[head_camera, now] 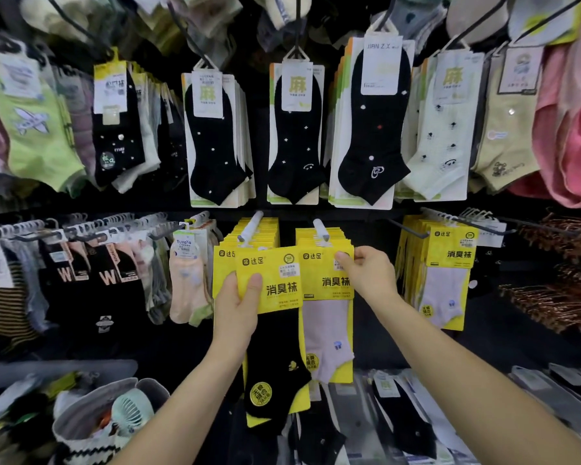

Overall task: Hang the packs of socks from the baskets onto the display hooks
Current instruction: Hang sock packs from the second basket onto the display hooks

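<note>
Pretty much the whole frame is a sock display wall (pixel 287 226), dark backing, crammed with hanging pairs. The upper centre row is black ankle socks (pixel 296 135) on white cards. Under that, mid-frame, there are two stacks of yellow packs, one on the left hook (pixel 250 226) and one on the right hook (pixel 321 229).

The pack of socks (pixel 275 347) being handled is a yellow card with a black sock. It sits dead centre in front of both stacks, top edge just below the hook tips. The left hand (pixel 237 307) grips its left edge, thumb across the front. The right hand (pixel 366 273) pinches the top right corner of the front lilac-sock pack (pixel 327 330) on the right hook.

Lower left corner: a grey basket (pixel 114 386) with a mint handheld fan (pixel 131 411) inside.
</note>
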A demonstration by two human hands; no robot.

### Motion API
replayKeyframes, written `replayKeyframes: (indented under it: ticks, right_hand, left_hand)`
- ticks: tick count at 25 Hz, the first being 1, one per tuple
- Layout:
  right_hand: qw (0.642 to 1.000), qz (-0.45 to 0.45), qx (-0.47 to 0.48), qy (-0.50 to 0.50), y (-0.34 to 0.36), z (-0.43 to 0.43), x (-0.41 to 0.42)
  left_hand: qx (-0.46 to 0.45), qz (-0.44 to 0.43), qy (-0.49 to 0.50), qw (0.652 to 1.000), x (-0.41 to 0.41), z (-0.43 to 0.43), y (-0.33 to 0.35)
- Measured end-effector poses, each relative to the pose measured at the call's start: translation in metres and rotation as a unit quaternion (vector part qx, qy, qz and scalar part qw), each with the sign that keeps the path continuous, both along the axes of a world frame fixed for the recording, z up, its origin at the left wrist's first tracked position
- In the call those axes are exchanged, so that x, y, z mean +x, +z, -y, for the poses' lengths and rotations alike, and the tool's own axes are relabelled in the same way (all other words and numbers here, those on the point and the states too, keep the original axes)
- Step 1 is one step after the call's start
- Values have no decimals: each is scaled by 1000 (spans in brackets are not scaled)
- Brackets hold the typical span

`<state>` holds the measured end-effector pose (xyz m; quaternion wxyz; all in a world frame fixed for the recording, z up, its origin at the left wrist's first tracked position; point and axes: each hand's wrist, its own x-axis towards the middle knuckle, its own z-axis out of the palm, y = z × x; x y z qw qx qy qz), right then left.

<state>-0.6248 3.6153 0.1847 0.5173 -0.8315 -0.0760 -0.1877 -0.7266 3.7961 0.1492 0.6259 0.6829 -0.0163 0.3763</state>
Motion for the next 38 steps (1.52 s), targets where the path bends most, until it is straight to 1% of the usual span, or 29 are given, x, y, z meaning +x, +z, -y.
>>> replayKeyframes:
  ticks: [2, 3, 5, 6, 8, 9, 10, 12, 15, 19, 26, 31, 33, 36, 38]
  right_hand:
    - [999, 30, 9, -33, -3, 8, -6]
    - [998, 59, 24, -29, -4, 13, -10]
    - [992, 114, 31, 45, 0, 18, -20]
    - [988, 125, 5, 95, 3, 18, -26]
    - [977, 115, -66, 169, 11, 17, -33]
    - [972, 107, -88, 188, 15, 16, -35]
    - [971, 101, -93, 196, 17, 17, -36]
    - [974, 82, -61, 202, 20, 20, -37]
    - [978, 59, -10, 199, 22, 22, -38]
    - [982, 78, -39, 166, 31, 19, -30]
    - [990, 86, -5, 112, 54, 2, -2]
    - [989, 83, -41, 120, 52, -8, 8]
    - [988, 92, -46, 114, 49, -10, 8]
    - [990, 110, -51, 71, 35, -2, 9]
    - [995, 65, -37, 71, 15, 6, 8]
  left_hand:
    - [17, -10, -26, 999, 2, 11, -1]
    - [28, -19, -40, 999, 3, 18, -2]
    - [47, -33, -70, 996, 6, 31, -4]
    - [53, -39, -83, 994, 7, 39, -4]
    - [70, -51, -96, 992, 10, 51, -5]
    - [74, -55, -97, 991, 11, 56, -5]
    - [70, -56, -102, 991, 11, 60, -5]
    - [60, -59, -115, 990, 12, 63, -4]
    - [71, -75, -128, 986, 13, 63, -4]
    - [58, -88, -114, 988, 17, 65, -4]
    - [25, -122, -53, 991, 32, 64, 7]
    - [75, -135, -4, 988, 40, 59, 5]
    - [85, -137, -7, 987, 44, 61, 8]
    - [61, -119, -43, 990, 54, 64, 18]
    - [49, -124, -62, 989, 62, 65, 24]
